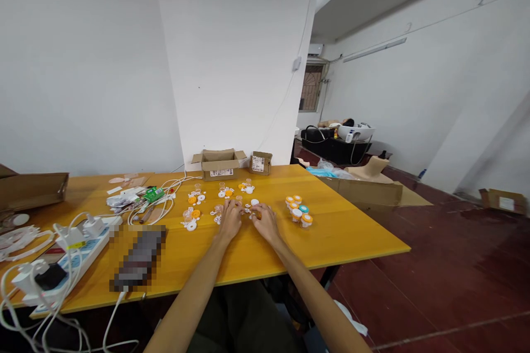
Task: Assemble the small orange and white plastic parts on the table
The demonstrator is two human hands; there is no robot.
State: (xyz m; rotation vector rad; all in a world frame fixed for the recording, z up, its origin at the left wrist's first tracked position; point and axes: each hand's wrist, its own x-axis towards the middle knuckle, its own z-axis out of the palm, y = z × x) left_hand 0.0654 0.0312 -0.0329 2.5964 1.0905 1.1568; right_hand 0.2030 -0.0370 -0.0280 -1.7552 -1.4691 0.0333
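My left hand (231, 220) is over a scatter of small parts on the table, its fingers bent and drawn together; what they hold, if anything, is hidden. Just to its right, my right hand (266, 223) curls its thumb and fingers round something small that I cannot make out. Between and beyond the hands lie small white perforated pieces (247, 208) and a white round cap (254, 202). Around them are small groups of parts: orange rings (196, 213), white discs (191, 226) and clear cups (197, 187). Right of my hands stand several lidded jars (306, 221), mostly orange-rimmed, one teal-topped (303, 209).
An open cardboard box (223, 165) and a smaller box (260, 163) stand at the table's back edge. Left are a phone (139, 258), a power strip (89, 251) with tangled cables, and a heap of packets (130, 199). The wooden table (348, 231) ends at right.
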